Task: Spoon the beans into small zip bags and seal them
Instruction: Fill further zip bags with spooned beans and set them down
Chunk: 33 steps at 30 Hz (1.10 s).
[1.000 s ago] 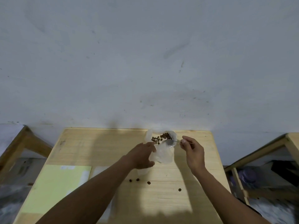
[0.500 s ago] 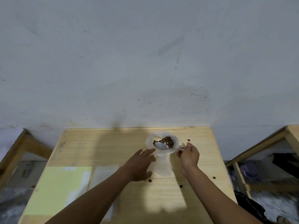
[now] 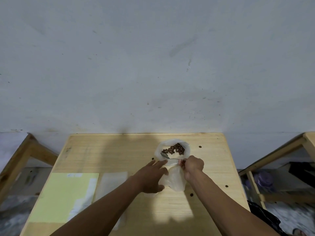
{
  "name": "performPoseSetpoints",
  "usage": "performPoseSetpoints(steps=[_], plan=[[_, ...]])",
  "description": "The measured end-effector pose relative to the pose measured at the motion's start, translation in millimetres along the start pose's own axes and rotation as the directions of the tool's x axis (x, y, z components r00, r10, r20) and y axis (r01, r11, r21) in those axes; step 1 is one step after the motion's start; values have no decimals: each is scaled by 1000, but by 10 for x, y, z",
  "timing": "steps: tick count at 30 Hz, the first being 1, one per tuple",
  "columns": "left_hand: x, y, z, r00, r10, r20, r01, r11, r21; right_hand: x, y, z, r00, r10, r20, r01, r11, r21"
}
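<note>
— What is sitting on the pale wooden counter (image 3: 119,150) right now?

— A clear plastic bag rolled open at the top (image 3: 186,147) is lying toward the far right side, and a heap of small dark brown beans (image 3: 175,149) is resting inside it. Just in front of it, a small clear zip bag (image 3: 175,181) is lying between the two hands.

— And the right hand (image 3: 193,165)?

— It is closing around the handle of a thin metal spoon (image 3: 168,157), pinching it at the near edge of the bean bag. The spoon's bowl is pointing left and resting at the bag's near-left rim, just beside the beans. I cannot tell whether any beans are lying in the bowl.

— What is the left hand (image 3: 151,178) doing?

— It is lying flat with the fingers spread, palm down, pressing on the left part of the small zip bag. The fingertips are reaching to the rim of the bean bag. It is gripping nothing.

— Anything else on the counter?

— A few loose brown beans (image 3: 200,146) are lying scattered around the bags. To the left, a pale yellow-green sheet (image 3: 64,196) is lying flat, with a stack of flat clear bags (image 3: 112,183) just beside it.
</note>
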<state>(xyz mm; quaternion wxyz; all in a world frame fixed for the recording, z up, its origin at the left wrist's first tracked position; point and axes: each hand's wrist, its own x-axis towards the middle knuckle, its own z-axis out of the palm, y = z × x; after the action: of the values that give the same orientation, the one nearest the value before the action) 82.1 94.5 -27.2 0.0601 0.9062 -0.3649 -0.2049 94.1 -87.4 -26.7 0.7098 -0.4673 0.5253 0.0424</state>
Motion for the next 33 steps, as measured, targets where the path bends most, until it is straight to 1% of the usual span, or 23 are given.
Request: performPoseSetpoints(steps=[5,8,11,14,15,18,21,24,27,30,33], plan=[[-4,-8,23,999,-34,28,35,999,-35,8,-35,13,994,82,-71,-72,989,125],[-16,-30,31,994,-83,66,89,992,-92,-2,-72,-46,989,92,-114,-77,989,126],[-26,-24,-12,990,-109,94,120,984,-129,15,-45,-91,990,18,-139,-1,993,121],[-14,23,-82,987,-124,99,140,975,-170,-49,-8,-96,991,-69,-114,96,963,252],[-7,38,-102,987,-131,92,146,973,-181,-66,-3,-105,989,-108,-104,133,954,270],[7,54,-126,984,-173,34,176,960,-216,-112,2,-150,971,-228,-70,239,938,252],[-5,28,-115,967,-248,-56,220,927,-303,-113,0,-219,963,-270,-20,266,927,266],[-62,-5,-91,941,-305,-146,237,903,-359,-82,4,-324,956,-293,25,280,932,228],[-147,-44,-59,913,-351,-208,258,891,-373,-110,-31,-412,933,-355,49,343,924,168],[-212,-87,-29,892,-396,-219,302,881,-364,-228,-132,-473,892,-447,67,439,892,104],[-226,-121,-11,882,-418,-218,331,878,-345,-327,-219,-518,843,-527,107,522,850,76]])
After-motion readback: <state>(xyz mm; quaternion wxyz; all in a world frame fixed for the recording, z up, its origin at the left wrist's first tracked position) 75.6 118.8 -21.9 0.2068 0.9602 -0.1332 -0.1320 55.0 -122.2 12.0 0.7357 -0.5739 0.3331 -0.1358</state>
